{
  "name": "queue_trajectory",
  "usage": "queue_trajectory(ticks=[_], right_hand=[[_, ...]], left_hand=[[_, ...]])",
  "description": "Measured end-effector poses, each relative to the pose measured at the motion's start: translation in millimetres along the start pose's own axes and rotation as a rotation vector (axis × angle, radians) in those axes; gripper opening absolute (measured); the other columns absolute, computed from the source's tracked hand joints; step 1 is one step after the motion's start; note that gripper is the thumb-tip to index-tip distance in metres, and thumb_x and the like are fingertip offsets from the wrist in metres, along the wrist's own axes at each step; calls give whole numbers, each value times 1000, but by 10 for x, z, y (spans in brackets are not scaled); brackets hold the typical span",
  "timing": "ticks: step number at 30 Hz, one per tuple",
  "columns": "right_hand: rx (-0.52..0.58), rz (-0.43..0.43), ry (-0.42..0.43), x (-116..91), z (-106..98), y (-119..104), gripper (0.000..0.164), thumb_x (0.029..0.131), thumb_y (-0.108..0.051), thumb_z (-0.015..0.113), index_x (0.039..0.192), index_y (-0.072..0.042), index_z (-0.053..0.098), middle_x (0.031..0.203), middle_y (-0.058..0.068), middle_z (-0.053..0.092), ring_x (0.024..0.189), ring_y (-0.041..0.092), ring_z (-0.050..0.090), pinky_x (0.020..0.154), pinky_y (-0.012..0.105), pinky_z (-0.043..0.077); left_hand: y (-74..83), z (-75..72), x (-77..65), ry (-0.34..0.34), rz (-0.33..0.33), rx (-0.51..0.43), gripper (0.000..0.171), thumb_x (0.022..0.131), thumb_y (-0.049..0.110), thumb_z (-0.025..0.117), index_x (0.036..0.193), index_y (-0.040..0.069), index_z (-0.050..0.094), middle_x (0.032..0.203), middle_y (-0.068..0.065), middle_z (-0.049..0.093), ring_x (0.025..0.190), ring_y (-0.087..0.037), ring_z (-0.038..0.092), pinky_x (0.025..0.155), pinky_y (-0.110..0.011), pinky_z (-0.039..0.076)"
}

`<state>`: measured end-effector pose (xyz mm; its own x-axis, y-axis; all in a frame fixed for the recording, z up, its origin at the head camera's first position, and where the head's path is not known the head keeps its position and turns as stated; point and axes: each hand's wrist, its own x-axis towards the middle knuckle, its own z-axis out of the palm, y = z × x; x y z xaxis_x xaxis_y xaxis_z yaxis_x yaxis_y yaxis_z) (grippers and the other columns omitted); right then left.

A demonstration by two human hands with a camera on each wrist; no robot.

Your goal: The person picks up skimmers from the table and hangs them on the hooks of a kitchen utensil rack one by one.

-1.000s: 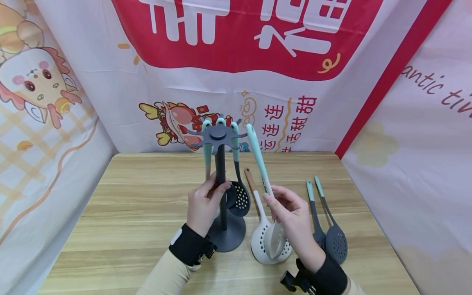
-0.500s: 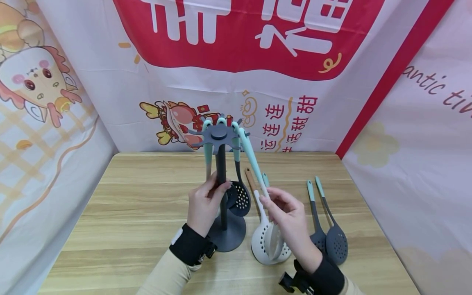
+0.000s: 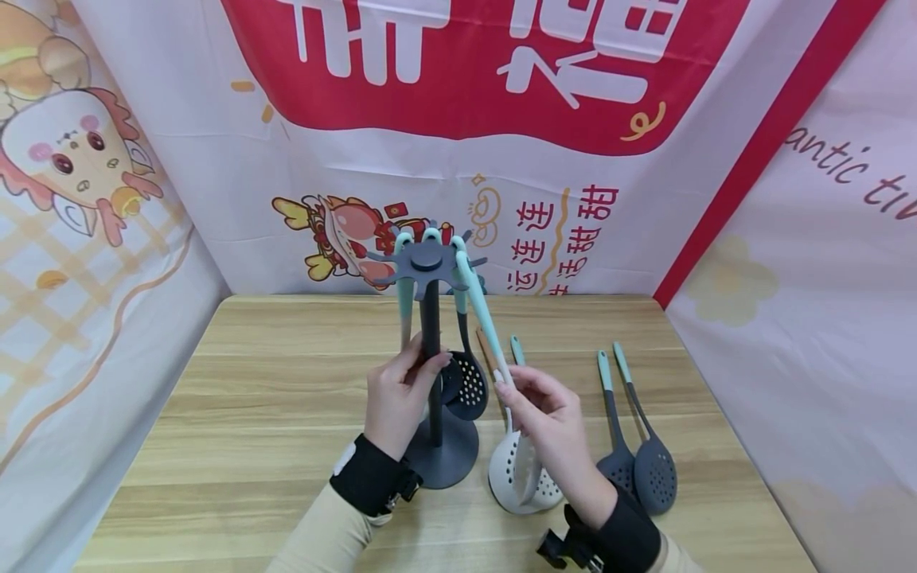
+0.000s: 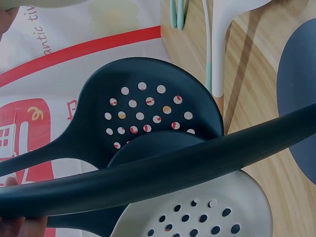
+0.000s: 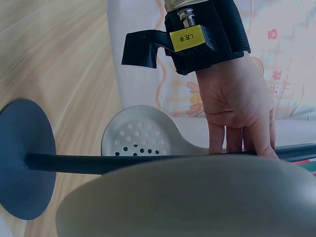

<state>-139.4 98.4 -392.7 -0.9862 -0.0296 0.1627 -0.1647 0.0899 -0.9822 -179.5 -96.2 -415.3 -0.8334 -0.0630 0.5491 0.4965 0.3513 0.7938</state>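
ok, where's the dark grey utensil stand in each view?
Head: the dark grey utensil stand is upright at mid-frame.
Left wrist: its pole slants across the lower half.
Right wrist: the pole runs level, with the round base at the left.
Shared landmark: the white perforated skimmer.

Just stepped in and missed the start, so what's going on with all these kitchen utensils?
A person is at a wooden table with a dark grey utensil stand. The left hand grips the stand's pole, while the right hand holds a white utensil with a mint handle, its top end up at the stand's hook ring. A dark slotted skimmer hangs from the stand. A white slotted spoon and two dark utensils lie on the table.
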Motion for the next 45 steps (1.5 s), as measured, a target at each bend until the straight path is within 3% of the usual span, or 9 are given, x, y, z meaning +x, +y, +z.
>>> queue_trajectory(ticks=[10, 20, 25, 31, 45], right_hand=[[36, -26, -39, 6, 44, 45, 22, 95, -7, 64, 116, 2, 65, 82, -4, 64, 62, 8, 57, 58, 24, 53], [24, -7, -17, 49, 88, 63, 25, 94, -3, 65, 118, 4, 65, 87, -7, 67, 70, 8, 64, 68, 25, 58], [-36, -6, 20, 82, 104, 104, 24, 93, -5, 67, 117, 0, 69, 91, -6, 67, 79, 10, 60, 70, 23, 52], [-92, -60, 32, 134, 102, 166, 23, 92, -7, 69, 114, -3, 71, 84, -7, 65, 77, 11, 53, 68, 23, 44], [-105, -71, 39, 246, 102, 259, 21, 90, -8, 72, 110, -3, 73, 84, -9, 66, 76, 12, 53, 68, 23, 44]], left_hand=[[-17, 4, -9, 9, 19, 9, 22, 91, 13, 71, 112, 8, 71, 89, -6, 75, 81, -14, 73, 74, -28, 61], [-14, 2, -5, 14, 41, 11, 20, 91, 12, 70, 111, 8, 70, 88, -7, 75, 79, -15, 73, 72, -29, 61], [-9, -1, -5, 10, 25, 12, 21, 92, 14, 70, 113, 8, 71, 90, -7, 75, 81, -15, 74, 74, -30, 61], [-7, 2, 0, 7, 22, 19, 19, 93, 14, 69, 111, 8, 71, 90, -7, 75, 80, -15, 73, 74, -29, 61], [-2, 3, -4, 4, 19, 18, 20, 94, 15, 68, 113, 8, 71, 91, -7, 75, 79, -13, 71, 74, -28, 61]])
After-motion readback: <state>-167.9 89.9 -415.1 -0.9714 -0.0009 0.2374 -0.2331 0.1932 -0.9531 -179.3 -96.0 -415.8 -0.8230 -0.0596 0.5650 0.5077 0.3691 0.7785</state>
